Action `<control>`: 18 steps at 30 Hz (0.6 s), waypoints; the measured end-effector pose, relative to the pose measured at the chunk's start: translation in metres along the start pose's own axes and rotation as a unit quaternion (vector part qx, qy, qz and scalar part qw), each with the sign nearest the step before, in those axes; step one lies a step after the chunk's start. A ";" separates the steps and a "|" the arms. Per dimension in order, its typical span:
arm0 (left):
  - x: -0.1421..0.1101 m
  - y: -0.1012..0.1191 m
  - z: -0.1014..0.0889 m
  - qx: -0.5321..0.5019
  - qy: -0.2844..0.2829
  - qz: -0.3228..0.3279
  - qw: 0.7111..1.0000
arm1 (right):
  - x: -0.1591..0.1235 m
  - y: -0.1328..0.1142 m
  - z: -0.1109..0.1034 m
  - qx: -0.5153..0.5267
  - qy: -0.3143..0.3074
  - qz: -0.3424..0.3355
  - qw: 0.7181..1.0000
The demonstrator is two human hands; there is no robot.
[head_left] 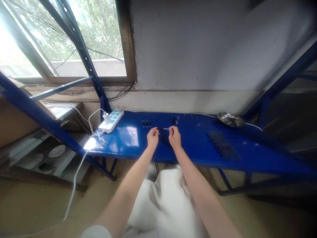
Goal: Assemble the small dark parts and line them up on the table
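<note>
Both my hands are raised over the blue metal shelf point(128, 145) and pinch a small thin dark rod-like part point(162, 128) between them. My left hand point(152, 137) grips its left end with closed fingers. My right hand point(174, 136) holds its lighter right end the same way. The part is too small to name. Several small dark pieces point(146, 124) lie on the shelf just behind my left hand, and another dark piece point(174, 120) lies behind my right hand.
A white power strip point(111, 120) with a plugged-in charger and white cable lies at the shelf's left end. A metal bowl point(230, 119) sits at the back right. Blue rack posts point(81, 49) rise on the left before a window. White dishes point(56, 150) rest low at left.
</note>
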State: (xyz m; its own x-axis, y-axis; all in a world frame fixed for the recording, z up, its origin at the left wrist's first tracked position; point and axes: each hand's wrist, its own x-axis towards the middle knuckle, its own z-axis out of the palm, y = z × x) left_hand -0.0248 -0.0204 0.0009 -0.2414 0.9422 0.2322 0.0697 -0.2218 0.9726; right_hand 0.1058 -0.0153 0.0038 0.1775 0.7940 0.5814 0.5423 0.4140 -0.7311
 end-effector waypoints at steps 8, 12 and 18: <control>-0.001 0.003 0.002 0.009 -0.047 0.002 0.999 | 0.001 0.001 0.003 0.009 -0.036 0.003 0.999; -0.001 0.007 0.003 -0.023 -0.049 -0.012 0.998 | 0.001 0.003 0.003 0.006 -0.038 0.003 0.999; -0.002 0.010 0.003 -0.045 -0.045 -0.024 0.998 | 0.001 0.006 0.005 -0.010 -0.053 -0.008 0.998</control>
State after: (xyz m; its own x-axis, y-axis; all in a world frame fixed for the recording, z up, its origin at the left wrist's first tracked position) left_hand -0.0207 -0.0243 0.0104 -0.1535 0.9704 0.1863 -0.0280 -0.1927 0.9809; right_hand 0.1051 -0.0098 -0.0020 0.0804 0.8302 0.5516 0.5604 0.4200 -0.7138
